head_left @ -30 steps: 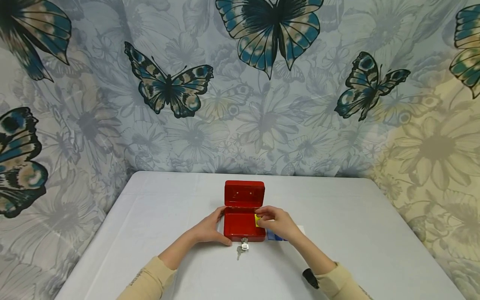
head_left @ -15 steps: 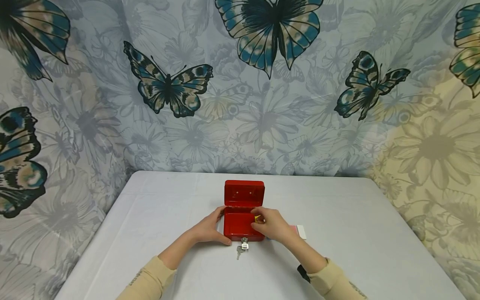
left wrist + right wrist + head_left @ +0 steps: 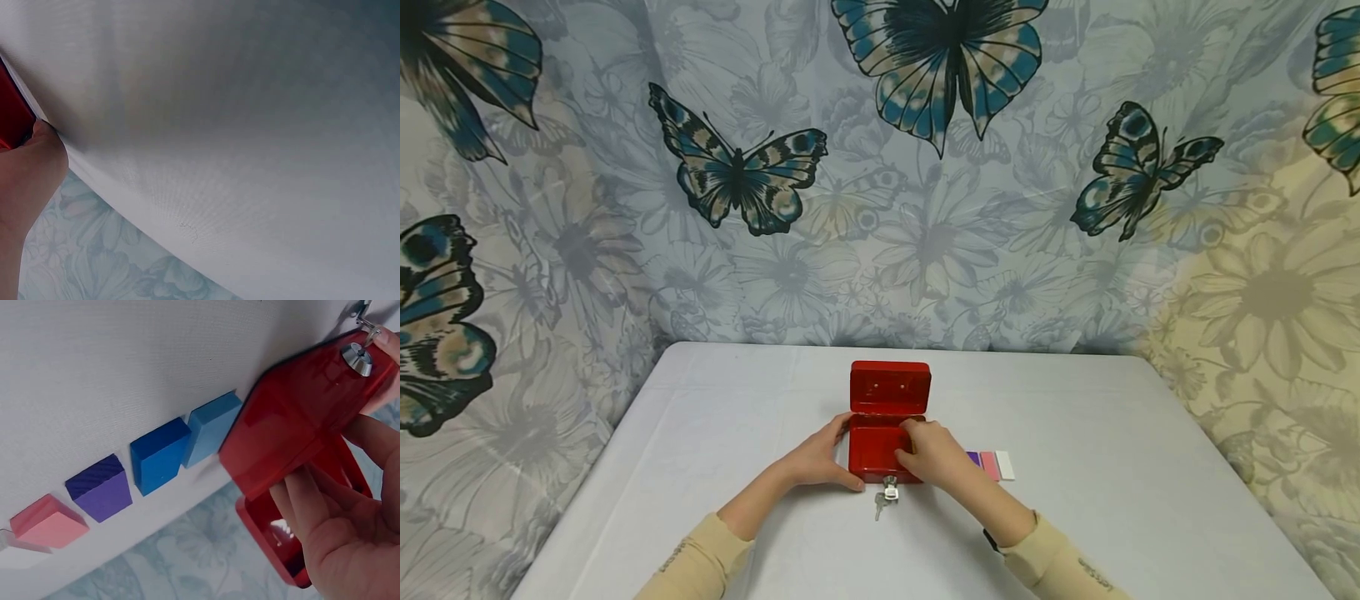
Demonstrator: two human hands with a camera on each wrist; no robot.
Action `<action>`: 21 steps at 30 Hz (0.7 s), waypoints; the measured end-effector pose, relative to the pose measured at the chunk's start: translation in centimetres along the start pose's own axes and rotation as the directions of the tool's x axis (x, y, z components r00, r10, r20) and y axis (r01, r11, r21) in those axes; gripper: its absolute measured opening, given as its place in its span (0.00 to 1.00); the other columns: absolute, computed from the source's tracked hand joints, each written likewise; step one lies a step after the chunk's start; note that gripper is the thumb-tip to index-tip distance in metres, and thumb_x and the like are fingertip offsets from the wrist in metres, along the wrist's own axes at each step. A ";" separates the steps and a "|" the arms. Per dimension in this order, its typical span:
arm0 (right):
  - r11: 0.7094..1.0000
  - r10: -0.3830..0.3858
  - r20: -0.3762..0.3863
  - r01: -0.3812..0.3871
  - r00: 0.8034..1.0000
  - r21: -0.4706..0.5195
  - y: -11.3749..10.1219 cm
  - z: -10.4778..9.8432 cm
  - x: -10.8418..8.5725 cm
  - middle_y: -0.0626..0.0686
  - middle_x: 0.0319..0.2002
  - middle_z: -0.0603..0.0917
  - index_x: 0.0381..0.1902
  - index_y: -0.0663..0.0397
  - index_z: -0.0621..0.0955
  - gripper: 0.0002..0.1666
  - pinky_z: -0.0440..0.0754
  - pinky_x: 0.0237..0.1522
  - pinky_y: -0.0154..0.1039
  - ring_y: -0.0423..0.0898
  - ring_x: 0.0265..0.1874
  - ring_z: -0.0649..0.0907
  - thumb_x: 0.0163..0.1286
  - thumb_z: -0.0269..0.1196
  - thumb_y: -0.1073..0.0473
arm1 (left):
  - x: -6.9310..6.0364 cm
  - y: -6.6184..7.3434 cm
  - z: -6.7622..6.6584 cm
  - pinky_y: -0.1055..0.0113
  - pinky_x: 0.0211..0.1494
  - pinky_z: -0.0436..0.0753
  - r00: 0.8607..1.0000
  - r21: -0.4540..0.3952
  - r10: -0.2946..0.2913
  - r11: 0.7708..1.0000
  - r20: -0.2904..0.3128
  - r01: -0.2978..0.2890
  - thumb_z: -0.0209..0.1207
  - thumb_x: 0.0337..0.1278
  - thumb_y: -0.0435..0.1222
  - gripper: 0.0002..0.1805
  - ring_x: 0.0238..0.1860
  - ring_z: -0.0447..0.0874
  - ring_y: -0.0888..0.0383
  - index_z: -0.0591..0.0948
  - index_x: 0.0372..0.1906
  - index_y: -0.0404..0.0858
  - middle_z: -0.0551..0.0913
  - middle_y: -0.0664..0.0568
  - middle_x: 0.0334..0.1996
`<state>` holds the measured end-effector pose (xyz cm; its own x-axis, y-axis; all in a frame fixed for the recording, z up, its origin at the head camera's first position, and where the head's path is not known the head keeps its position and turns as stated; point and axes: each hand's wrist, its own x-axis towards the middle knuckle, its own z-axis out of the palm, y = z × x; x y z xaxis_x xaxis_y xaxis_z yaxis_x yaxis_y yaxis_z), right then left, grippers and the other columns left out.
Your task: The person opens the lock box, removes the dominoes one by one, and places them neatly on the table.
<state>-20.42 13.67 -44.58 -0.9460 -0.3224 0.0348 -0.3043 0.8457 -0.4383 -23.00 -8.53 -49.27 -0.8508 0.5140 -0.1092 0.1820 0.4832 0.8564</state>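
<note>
A red cash box (image 3: 874,457) stands on the table with its lid (image 3: 891,387) raised. Its left side is gripped by my left hand (image 3: 817,456), the thumb at the front corner and the fingers along the side. My right hand (image 3: 937,452) reaches over the box's right wall, its fingertips inside and hidden. No yellow piece shows now, and I cannot tell whether the fingers hold it. In the right wrist view the right hand (image 3: 356,537) has thumb and fingers bent over the box edge. Keys (image 3: 878,503) hang from the front lock (image 3: 357,359).
To the right of the box, light blue (image 3: 214,430), blue (image 3: 160,455), purple (image 3: 103,490), pink (image 3: 50,524) and white blocks (image 3: 24,557) stand in a row. The white tabletop (image 3: 760,392) meets a butterfly-patterned cloth (image 3: 925,250) behind.
My right hand has moved left and deeper into the box. The yellow piece at its fingers has gone out of sight. More of the block row shows. My left hand has stayed put.
</note>
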 end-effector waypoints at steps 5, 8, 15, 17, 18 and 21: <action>0.999 0.020 -0.003 -0.020 1.000 -0.030 -0.4 0.2 0.0 0.56 0.32 0.84 0.44 0.66 0.80 0.17 0.86 0.35 0.41 0.45 0.26 0.79 0.60 0.69 0.61 | 0.0 0.0 0.0 0.49 0.70 0.66 1.000 0.003 0.005 1.000 0.000 -0.005 0.78 0.36 0.42 0.58 0.70 0.61 0.44 0.56 0.74 0.39 0.62 0.44 0.71; 0.999 0.019 -0.015 -0.020 1.000 -0.050 -0.5 0.4 0.0 0.55 0.30 0.83 0.41 0.65 0.80 0.15 0.85 0.32 0.39 0.45 0.24 0.77 0.61 0.69 0.61 | 0.1 -0.1 0.0 0.50 0.70 0.65 1.000 0.005 0.014 1.000 0.000 -0.014 0.78 0.36 0.42 0.58 0.70 0.61 0.45 0.56 0.74 0.39 0.63 0.44 0.71; 0.995 -0.020 -0.046 0.015 0.999 -0.096 -0.5 0.6 0.0 0.55 0.27 0.81 0.36 0.64 0.79 0.12 0.84 0.29 0.39 0.46 0.21 0.77 0.59 0.69 0.61 | 0.1 -0.2 0.1 0.51 0.70 0.65 1.000 0.010 0.019 1.000 -0.002 -0.019 0.78 0.35 0.42 0.58 0.70 0.62 0.45 0.57 0.73 0.39 0.64 0.45 0.70; 0.994 -0.035 -0.055 0.029 0.998 -0.103 -0.5 0.6 -0.1 0.56 0.27 0.81 0.34 0.63 0.79 0.12 0.84 0.29 0.40 0.46 0.21 0.77 0.59 0.69 0.61 | 0.2 -0.2 0.1 0.50 0.70 0.66 1.000 0.011 0.017 1.000 -0.002 -0.017 0.78 0.35 0.42 0.57 0.70 0.62 0.45 0.57 0.73 0.39 0.64 0.45 0.70; 0.993 -0.041 -0.058 0.035 0.997 -0.108 -0.5 0.7 0.0 0.56 0.26 0.81 0.33 0.63 0.79 0.11 0.84 0.28 0.40 0.46 0.21 0.77 0.59 0.69 0.62 | 0.2 -0.2 0.1 0.51 0.70 0.65 1.000 0.010 0.018 1.000 -0.002 -0.018 0.78 0.36 0.42 0.57 0.70 0.62 0.45 0.57 0.73 0.39 0.64 0.45 0.70; 0.993 -0.052 -0.062 0.045 0.997 -0.108 -0.5 0.7 -0.1 0.56 0.26 0.81 0.33 0.63 0.79 0.11 0.84 0.28 0.40 0.46 0.21 0.77 0.59 0.69 0.62 | 0.2 -0.3 0.0 0.51 0.70 0.66 1.000 0.013 0.020 1.000 -0.004 -0.019 0.78 0.35 0.42 0.57 0.70 0.62 0.46 0.57 0.73 0.40 0.64 0.45 0.70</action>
<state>-20.14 12.99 -44.97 -0.9339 -0.3390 0.1136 -0.3572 0.8711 -0.3371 -23.23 -8.52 -49.53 -0.8492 0.5203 -0.0902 0.2049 0.4821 0.8518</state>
